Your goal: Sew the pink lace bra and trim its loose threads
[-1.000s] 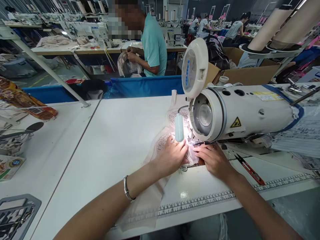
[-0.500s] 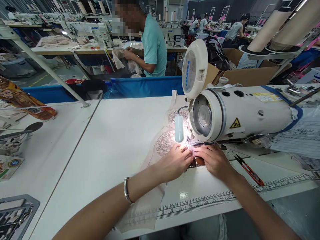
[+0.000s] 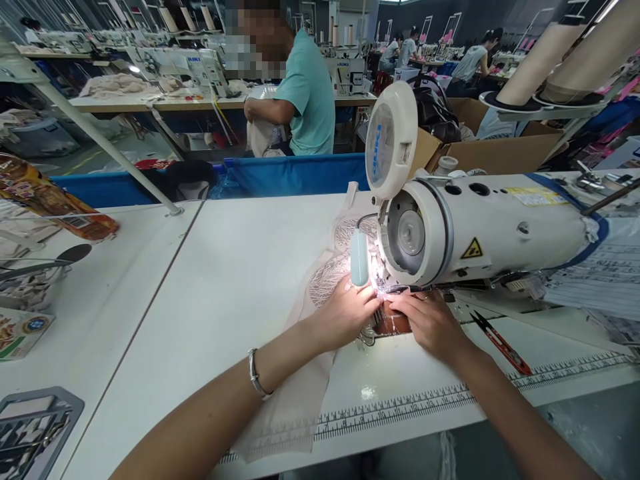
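Observation:
A pale pink lace fabric (image 3: pixel 325 283) runs under the head of a white sewing machine (image 3: pixel 500 227), and its sheer end hangs over the table's front edge. My left hand (image 3: pixel 347 313) is closed on the fabric just left of the lit needle area, fingertips pressed together. Close beside it, my right hand (image 3: pixel 427 323) has its fingers bent and closed at the fabric's edge under the machine head. Glare and the fingers hide the exact grip and the needle. A small light-blue lamp (image 3: pixel 359 257) hangs over the left fingertips.
Red thread snips (image 3: pixel 501 343) lie right of my right hand, near a ruler strip (image 3: pixel 400 408) along the front edge. Thread cones (image 3: pixel 533 63) stand at upper right. A bottle (image 3: pixel 55 197) and a grey tray (image 3: pixel 75 403) are at left. A co-worker (image 3: pixel 310 93) sits beyond.
My left hand has shifted slightly left and away from me, uncovering more of the brown plate between the hands. My right hand stays nearly in place. The co-worker's arms have moved.

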A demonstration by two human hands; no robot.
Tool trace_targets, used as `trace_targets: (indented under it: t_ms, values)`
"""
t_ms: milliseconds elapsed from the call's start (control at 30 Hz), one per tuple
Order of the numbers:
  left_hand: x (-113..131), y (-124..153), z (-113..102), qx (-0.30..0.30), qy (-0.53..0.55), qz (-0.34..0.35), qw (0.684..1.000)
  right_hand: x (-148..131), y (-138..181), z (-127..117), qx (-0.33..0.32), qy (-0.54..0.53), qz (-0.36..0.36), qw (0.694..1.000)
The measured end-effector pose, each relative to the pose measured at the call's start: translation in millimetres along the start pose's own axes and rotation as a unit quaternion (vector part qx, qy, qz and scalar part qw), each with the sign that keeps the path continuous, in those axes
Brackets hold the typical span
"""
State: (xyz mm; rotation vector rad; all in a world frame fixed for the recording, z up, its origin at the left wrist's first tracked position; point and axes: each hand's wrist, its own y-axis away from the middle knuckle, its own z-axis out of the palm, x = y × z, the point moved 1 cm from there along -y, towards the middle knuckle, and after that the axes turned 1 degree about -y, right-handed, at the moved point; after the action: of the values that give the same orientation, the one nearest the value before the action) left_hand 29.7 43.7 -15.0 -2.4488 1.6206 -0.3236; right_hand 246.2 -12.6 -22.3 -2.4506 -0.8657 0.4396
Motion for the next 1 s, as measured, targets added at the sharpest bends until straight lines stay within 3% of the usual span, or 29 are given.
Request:
trace_targets:
  t_ms: [167, 300, 467, 600, 700, 833, 1000]
  values:
    - [-8, -2, 0, -0.028, 0.014, -0.024, 0.999, 1, 1, 1, -0.022, 0.012, 0.006, 1.000]
    - [-12, -3, -5, -0.057, 0.018, -0.040, 0.997, 1, 10, -24, -0.030, 0.055, 0.024, 0.998]
    - [-15, -4, -8, -0.054, 0.021, -0.042, 0.997, 17, 65, -76, -0.005, 0.207, 0.122, 0.971]
    - [-18, -4, -9, -0.061, 0.016, -0.071, 0.995, 32, 119, -88, -0.033, 0.248, 0.073, 0.965]
    - [-18, -6, -9, -0.083, 0.020, -0.099, 0.991, 37, 137, -84, -0.051, 0.237, 0.053, 0.969]
    - [-19, -9, -3, -0.075, 0.054, -0.132, 0.987, 36, 122, -79, -0.014, 0.183, 0.095, 0.978]
    - [-24, -10, 9, -0.079, 0.061, -0.143, 0.985, 40, 59, -61, -0.001, 0.104, 0.054, 0.993]
